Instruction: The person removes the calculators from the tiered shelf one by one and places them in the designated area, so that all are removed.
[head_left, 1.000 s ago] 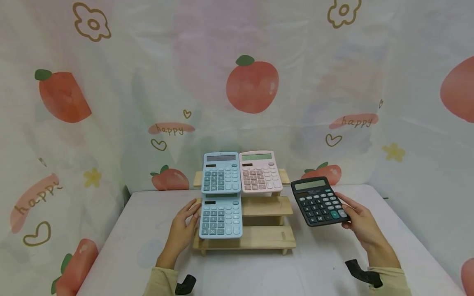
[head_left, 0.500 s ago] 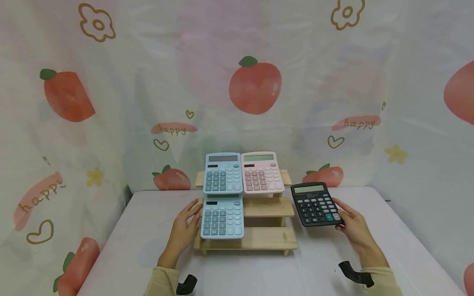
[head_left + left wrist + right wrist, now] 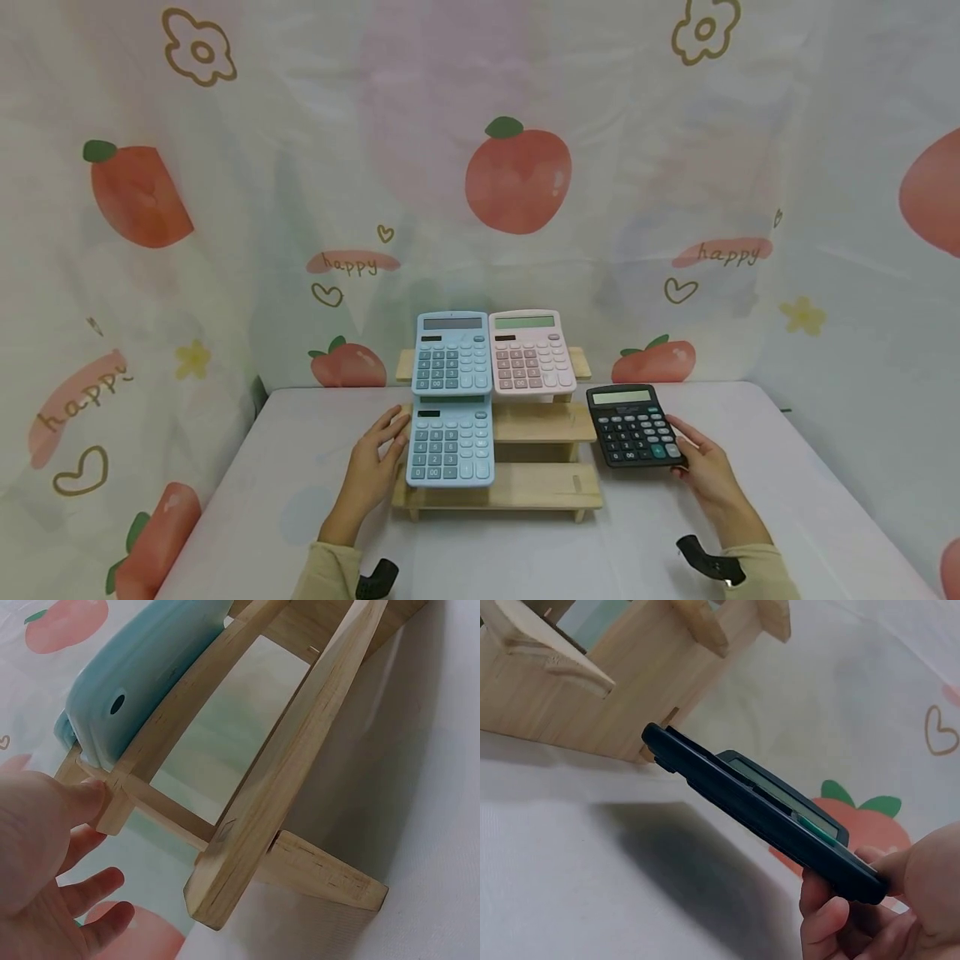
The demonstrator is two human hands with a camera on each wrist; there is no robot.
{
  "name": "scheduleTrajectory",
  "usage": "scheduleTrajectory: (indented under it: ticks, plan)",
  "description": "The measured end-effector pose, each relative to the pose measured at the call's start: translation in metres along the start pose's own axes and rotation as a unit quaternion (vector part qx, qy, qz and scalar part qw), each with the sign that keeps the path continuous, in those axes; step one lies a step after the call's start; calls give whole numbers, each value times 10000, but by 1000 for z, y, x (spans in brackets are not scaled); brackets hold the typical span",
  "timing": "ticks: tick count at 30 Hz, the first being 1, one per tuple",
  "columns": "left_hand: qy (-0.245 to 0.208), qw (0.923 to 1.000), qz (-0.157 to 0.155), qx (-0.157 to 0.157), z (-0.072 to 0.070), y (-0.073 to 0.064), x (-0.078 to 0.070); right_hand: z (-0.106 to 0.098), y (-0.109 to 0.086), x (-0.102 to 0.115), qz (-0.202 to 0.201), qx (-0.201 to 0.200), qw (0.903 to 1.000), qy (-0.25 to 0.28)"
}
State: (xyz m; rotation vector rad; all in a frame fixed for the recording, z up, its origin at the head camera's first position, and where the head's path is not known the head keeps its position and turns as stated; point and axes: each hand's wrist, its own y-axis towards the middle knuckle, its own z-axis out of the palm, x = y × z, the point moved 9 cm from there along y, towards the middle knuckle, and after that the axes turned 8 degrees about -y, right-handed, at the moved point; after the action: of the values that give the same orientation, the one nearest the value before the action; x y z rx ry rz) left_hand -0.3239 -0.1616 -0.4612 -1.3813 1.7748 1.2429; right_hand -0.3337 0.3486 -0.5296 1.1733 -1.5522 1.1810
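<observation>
In the head view my right hand point(image 3: 711, 483) holds a black calculator point(image 3: 633, 433) by its lower right corner, to the right of the wooden stepped rack point(image 3: 540, 421). The right wrist view shows this calculator tilted above the white tabletop, its shadow below, with thumb and fingers pinching one end. My left hand point(image 3: 367, 471) is at the rack's left side; in the left wrist view its thumb and forefinger pinch the shelf end point(image 3: 112, 802). Two blue calculators, an upper one point(image 3: 452, 354) and a lower one point(image 3: 450, 446), lean on the rack beside a pink calculator point(image 3: 531, 354).
The rack's bottom step point(image 3: 532, 486) extends below the lower blue calculator. A white cloth covers the table point(image 3: 300, 467). Behind and at the sides hangs a fruit-patterned curtain point(image 3: 600, 167). Black straps point(image 3: 708, 562) are at the wrists.
My right hand has moved the black calculator slightly down and left, bringing it lower beside the rack. The left hand stays at the shelf end.
</observation>
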Motion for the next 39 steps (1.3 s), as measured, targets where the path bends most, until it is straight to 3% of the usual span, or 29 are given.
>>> scheduleTrajectory:
  ticks: [16, 30, 34, 39]
  plan:
    - [-225, 9997, -106, 41, 3, 0, 2, 5, 2, -20, 353, -39, 9988, -343]
    - [-227, 9997, -91, -11, 1, -1, -1, 7, 3, -19, 490, 71, 9977, -460]
    - [-244, 9996, -110, -16, 1, -1, -1, 7, 2, -15, 490, -50, 9961, -729]
    - [-214, 9997, -65, -19, 0, -2, -1, 5, 1, -6, 216, -317, 9900, -1360]
